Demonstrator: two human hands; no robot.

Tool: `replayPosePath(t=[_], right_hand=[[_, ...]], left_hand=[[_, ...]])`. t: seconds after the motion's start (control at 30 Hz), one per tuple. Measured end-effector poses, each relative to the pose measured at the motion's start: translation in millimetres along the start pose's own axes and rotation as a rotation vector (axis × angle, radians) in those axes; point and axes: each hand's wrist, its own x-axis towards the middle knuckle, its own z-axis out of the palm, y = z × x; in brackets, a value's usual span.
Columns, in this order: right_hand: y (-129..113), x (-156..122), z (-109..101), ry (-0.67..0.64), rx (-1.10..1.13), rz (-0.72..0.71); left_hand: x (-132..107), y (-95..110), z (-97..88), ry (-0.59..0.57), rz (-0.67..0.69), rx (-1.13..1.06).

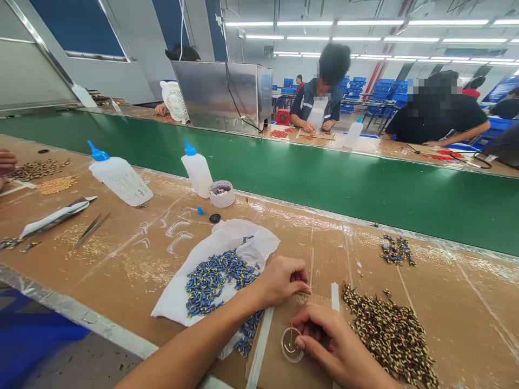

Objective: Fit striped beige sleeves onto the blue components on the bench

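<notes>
My left hand (279,280) rests on the brown table with its fingers curled in a pinch, beside a white bag (219,270) spread flat under a heap of small blue parts (214,281). What it pinches is too small to make out. My right hand (332,343) pinches a thin pin-like part upright over a small clear round dish (291,346). A pile of small dark and yellow parts (389,335) lies just right of that hand.
Two white squeeze bottles with blue tips (119,177) (197,172), a small white cup (221,193), tweezers (92,229) and more part heaps (396,250) lie on the table. A green conveyor belt (324,178) runs behind. People sit across it; another person's hand (6,161) shows far left.
</notes>
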Motion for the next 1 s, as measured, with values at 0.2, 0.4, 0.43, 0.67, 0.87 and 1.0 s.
replayPosePath(t=[0.2,0.4,0.43,0.67,0.87,1.0], right_hand=[[-0.4,-4.2,-2.8,-0.016,-0.046,0.015],[-1.7,-4.6,-2.4,-0.021,-0.078,-0.011],[-2.1,-4.3,-1.3,-0.015,-0.085,-0.008],[-8.7,-0.4,-5.7,-0.018,-0.095,-0.146],[-11.0,-4.8,-21.5,-0.085,-0.152,-0.174],[-12.4,-6.4,-18.1,-0.116,-0.129,-0.173]], left_hand=[[0.9,-2.7,2.8,-0.056,0.137,0.038],[0.9,0.2,7.0,-0.021,0.204,0.092],[0.8,1.2,8.0,-0.018,0.202,0.083],[0.9,2.2,9.5,-0.016,0.048,-0.241],[1.3,2.5,3.6,-0.100,-0.089,-0.719],[0.4,3.4,3.0,-0.101,-0.184,-0.808]])
